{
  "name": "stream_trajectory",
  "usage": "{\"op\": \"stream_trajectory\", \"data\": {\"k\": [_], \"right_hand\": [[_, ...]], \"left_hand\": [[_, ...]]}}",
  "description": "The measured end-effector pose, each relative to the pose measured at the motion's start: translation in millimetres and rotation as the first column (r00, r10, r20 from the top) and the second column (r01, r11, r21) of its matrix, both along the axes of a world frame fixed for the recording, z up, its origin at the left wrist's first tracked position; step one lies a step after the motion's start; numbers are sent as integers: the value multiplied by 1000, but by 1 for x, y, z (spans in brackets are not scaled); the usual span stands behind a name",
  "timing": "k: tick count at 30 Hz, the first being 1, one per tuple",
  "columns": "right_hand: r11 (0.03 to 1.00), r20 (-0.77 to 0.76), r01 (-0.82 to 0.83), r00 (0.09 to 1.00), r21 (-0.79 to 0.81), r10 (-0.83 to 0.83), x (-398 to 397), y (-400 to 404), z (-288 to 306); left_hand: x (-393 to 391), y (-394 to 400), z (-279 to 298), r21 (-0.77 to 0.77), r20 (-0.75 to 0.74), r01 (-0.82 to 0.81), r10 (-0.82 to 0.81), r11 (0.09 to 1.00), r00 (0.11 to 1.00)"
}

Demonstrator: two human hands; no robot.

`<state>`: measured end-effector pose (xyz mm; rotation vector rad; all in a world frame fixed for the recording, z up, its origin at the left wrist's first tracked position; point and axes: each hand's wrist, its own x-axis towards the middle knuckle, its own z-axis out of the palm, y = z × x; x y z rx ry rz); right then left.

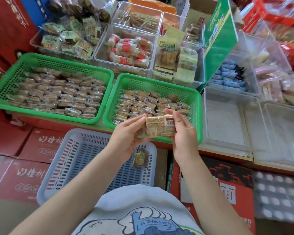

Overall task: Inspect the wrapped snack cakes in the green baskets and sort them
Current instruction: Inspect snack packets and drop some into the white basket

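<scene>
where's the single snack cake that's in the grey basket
In the head view, the lone wrapped snack cake lies at the right side of the grey slotted plastic basket, just below the left hand and near the right-hand green plastic basket.

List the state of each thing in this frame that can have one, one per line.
held snack cake: wrapped, barcode side up, gripped at both ends
left hand: pinches the cake's left end
right hand: grips the cake's right end
left green basket: nearly full of wrapped cakes
right green basket: partly filled with wrapped cakes
grey-blue basket: holds one wrapped cake
clear bin: looks empty
</scene>
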<state>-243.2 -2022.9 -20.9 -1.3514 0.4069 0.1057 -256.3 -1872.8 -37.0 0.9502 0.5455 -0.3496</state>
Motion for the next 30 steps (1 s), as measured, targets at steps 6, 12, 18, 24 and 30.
{"op": "stream_trajectory", "data": {"k": [6,12,18,24,30], "right_hand": [[885,293,128,956,-448,10,-13,2,-10],[748,395,241,918,-618,31,-17,1,-10],[709,487,245,859,-662,157,-25,17,-7],[852,316,100,945,-515,81,-22,17,-4],[984,6,-56,998,-169,58,-7,13,-21]], "left_hand": [[-9,-3,-4,-16,-117,-130,127,991,985],[-20,-5,5,140,40,-85,80,987,996],[-28,2,-2,763,373,-218,-140,608,917],[-24,13,-8,838,495,-364,-285,405,821],[-18,7,-1,700,460,-282,-113,656,881]]}}
